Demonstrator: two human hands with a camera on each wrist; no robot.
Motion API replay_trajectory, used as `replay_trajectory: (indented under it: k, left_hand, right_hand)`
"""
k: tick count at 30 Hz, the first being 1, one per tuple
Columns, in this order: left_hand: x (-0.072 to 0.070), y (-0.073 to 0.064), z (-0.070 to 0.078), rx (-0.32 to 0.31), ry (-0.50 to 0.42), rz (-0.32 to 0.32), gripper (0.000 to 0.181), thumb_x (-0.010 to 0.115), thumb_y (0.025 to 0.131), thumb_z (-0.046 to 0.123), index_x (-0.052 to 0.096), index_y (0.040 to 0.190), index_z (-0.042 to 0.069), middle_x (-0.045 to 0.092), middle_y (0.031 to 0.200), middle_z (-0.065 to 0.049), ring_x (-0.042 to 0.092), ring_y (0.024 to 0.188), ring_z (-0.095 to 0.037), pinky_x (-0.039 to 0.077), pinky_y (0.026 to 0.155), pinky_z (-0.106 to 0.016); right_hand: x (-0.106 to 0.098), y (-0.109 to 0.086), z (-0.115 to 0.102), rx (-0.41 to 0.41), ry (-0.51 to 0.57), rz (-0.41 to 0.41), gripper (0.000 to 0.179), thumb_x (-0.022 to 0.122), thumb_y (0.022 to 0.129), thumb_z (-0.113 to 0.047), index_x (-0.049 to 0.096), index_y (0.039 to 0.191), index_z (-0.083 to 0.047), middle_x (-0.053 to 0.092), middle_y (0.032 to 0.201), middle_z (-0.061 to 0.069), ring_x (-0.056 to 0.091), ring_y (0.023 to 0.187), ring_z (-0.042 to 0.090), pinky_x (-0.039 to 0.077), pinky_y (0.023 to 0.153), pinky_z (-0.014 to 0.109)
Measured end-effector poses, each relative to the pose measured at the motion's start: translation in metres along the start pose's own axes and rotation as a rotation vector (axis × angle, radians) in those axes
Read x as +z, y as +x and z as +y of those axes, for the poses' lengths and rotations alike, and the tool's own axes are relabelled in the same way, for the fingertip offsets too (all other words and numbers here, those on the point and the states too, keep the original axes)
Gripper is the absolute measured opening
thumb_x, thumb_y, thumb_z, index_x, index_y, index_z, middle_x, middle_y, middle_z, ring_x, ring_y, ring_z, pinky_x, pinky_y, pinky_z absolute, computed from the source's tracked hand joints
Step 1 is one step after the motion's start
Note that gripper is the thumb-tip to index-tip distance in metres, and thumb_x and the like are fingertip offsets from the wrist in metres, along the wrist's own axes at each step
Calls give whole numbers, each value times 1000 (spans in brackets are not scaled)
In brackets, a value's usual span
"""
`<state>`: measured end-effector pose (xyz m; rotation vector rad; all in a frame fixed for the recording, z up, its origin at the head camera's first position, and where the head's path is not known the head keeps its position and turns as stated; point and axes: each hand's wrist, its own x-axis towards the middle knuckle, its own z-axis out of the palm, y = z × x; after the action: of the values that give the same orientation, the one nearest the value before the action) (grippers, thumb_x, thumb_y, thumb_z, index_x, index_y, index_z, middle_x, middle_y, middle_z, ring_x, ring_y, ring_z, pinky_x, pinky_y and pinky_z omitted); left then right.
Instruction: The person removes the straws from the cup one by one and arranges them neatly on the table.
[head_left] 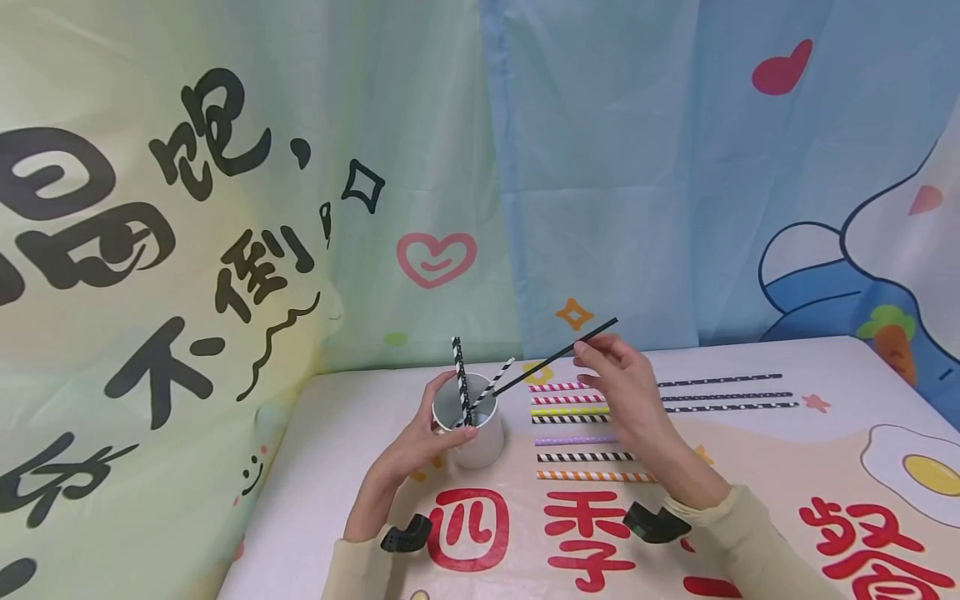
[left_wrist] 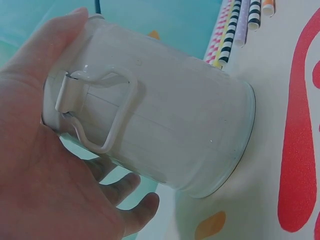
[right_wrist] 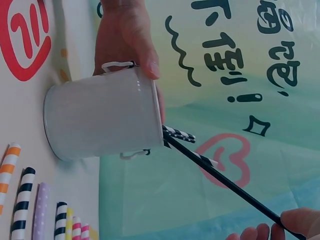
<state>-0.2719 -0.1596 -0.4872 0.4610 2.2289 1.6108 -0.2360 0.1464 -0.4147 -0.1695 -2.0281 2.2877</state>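
The left hand point(head_left: 423, 437) comes up from the near side of the desk point(head_left: 288, 492), sleeve low, and grips the white bucket point(head_left: 483, 450) at its near-left rim: the thumb lies along the top edge and the other fingers reach round the far side. The bucket stands upright left of the desk's middle, well in from the left edge and towards the far edge.

The right hand point(head_left: 630, 396) rises from the near right, forearm slanting inward, wrist above the desk. Its thumb and fingers pinch a black straw point(head_left: 555, 359) near the upper end; the straw slants down leftward, its lower end at the bucket's mouth. A dotted black straw point(head_left: 460, 367) and a black-and-white striped straw point(head_left: 500, 375) lean in the bucket.

Below the right hand and partly hidden by it, a row of coloured straws point(head_left: 570, 442) lies parallel to the far edge. Three dark dotted straws point(head_left: 731, 407) lie towards the desk's far right corner.
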Motion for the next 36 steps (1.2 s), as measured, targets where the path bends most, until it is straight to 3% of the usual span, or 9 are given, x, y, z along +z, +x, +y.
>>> replay_trajectory:
  k: [6,15,23,26,32,36]
  left_hand:
    - [0,0,-2,-7,-6,-3,89,75,89,31,15,155,41,28,158,-9,28,147,-38,27,113,-72]
    - [1,-1,-1,-7,-1,6,90,75,89,31,15,155,41,26,159,-10,27,147,-39,29,112,-71]
    - [1,0,0,-8,-1,10,90,75,89,32,15,156,40,25,159,-10,26,148,-40,28,112,-72]
    - [0,0,0,-13,3,12,90,76,88,32,16,155,40,26,158,-10,28,147,-39,29,113,-71]
    - [0,0,0,-7,-6,-7,91,76,88,31,15,156,38,28,157,-10,31,145,-38,29,113,-70]
    - [-1,1,1,2,-4,-5,91,76,88,32,15,156,39,27,158,-11,30,145,-38,30,113,-69]
  right_hand:
    - [-8,-5,-7,-28,-34,-4,35,67,97,-37,57,119,-12,64,109,-6,60,106,11,53,92,20]
    - [-18,-15,-16,-208,-262,-27,37,64,99,-35,60,123,-7,63,112,-5,60,107,14,50,90,16]
    - [-26,-18,-14,-382,-516,-44,24,65,99,-28,66,116,-11,66,112,2,59,104,6,48,88,11]
    - [-30,-20,-11,-396,-635,-45,22,66,98,-29,67,115,-15,67,112,1,60,103,9,50,89,18]
    - [-39,-24,-6,-432,-816,-62,20,69,96,-25,67,113,-15,67,110,1,61,103,20,50,92,47]
    - [-48,-24,-6,-466,-887,-71,16,70,95,-19,68,110,-15,66,108,2,61,102,22,50,92,51]
